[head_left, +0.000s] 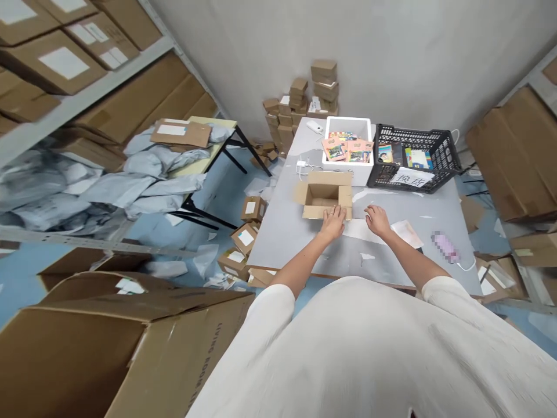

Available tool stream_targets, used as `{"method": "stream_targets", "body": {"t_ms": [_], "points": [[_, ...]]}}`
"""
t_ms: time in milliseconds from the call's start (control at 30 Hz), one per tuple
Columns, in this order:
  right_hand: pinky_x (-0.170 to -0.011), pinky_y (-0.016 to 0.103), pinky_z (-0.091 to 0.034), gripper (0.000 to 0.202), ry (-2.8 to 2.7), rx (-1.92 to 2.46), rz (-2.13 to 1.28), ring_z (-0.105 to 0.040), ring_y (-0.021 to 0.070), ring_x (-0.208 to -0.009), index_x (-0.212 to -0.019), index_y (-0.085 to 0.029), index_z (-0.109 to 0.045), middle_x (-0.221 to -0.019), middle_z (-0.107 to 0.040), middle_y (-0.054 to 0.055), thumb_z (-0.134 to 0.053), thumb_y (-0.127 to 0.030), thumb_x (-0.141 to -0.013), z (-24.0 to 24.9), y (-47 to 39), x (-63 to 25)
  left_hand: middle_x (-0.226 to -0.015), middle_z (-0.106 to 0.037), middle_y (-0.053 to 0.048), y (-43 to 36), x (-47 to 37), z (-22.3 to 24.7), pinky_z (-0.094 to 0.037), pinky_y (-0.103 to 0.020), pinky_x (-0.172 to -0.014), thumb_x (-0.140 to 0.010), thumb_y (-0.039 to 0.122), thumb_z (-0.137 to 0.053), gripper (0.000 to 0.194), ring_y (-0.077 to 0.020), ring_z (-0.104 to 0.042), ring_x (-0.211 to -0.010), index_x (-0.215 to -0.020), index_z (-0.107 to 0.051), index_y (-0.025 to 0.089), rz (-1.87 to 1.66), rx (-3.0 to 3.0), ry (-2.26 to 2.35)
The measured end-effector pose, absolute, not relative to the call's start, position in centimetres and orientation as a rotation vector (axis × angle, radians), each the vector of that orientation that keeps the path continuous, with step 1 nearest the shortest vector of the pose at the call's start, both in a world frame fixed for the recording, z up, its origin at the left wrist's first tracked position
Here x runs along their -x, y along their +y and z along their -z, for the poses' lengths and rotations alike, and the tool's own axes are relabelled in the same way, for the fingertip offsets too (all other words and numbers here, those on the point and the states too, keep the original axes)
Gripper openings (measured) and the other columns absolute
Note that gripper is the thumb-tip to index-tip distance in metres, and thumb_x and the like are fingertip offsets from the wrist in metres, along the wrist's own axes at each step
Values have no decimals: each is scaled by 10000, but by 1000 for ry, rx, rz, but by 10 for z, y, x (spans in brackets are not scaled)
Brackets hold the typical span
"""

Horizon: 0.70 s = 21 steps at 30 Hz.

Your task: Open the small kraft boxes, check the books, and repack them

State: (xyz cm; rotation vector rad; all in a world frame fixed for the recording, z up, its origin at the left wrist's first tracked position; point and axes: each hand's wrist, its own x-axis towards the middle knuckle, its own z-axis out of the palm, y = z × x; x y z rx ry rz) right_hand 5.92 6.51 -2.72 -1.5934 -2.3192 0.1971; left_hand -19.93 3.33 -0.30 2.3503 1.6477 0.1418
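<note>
A cluttered stockroom with shelves of cartons surrounds a grey table (304, 232) strewn with paper scraps, and in the head view a small open cardboard box (325, 196) sits near its middle, just in front of a white foam box (348, 125) of booklets and a black crate (413, 154). The left hand (333, 223) rests loosely spread on the box's near flap, holding nothing; the right hand (378, 220) lies open and flat on a white sheet (359, 229) beside it. The box looks empty, light and stiff but easily dented, so its side walls seem the best grip

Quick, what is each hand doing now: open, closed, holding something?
Left hand: open, fingers resting on the near edge of the small open cardboard box, not gripping it.
Right hand: open, palm down on the table, holding nothing.
</note>
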Motion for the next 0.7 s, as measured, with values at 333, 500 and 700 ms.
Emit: {"method": "stream_targets", "body": {"t_ms": [333, 500, 700], "points": [[-1141, 513, -453, 426, -2120, 2108, -397, -582, 389, -1346, -1368, -156, -748, -1486, -658, 211, -542, -196, -997, 53, -3, -208, -1825, -316, -179, 19, 73, 5, -200, -666, -1357, -1025, 231, -583, 721, -367, -264, -1697, -1720, -395, 254, -166, -2536, 1386], [-1115, 510, -468, 441, -1994, 2292, -538, -597, 395, -1331, -1389, -140, -735, -1500, -642, 232, -569, -198, -985, 70, -22, -264, -1812, -343, -183, 3, 32, 20, -214, -672, -1349, -1007, 245, -620, 710, -379, -277, -1690, -1693, -437, 258, -73, -2505, 1351], [-1110, 460, -436, 395, -2144, 2372, -595, -559, 365, -1358, -1387, -153, -709, -1495, -632, 220, -559, -271, -1041, 84, -18, -286, -1819, -324, -175, -11, 3, 38, -195, -656, -1366, -1004, 210, -581, 622, -362, -259, -1698, -1622, -517, 228, 53, -2375, 1377]]}}
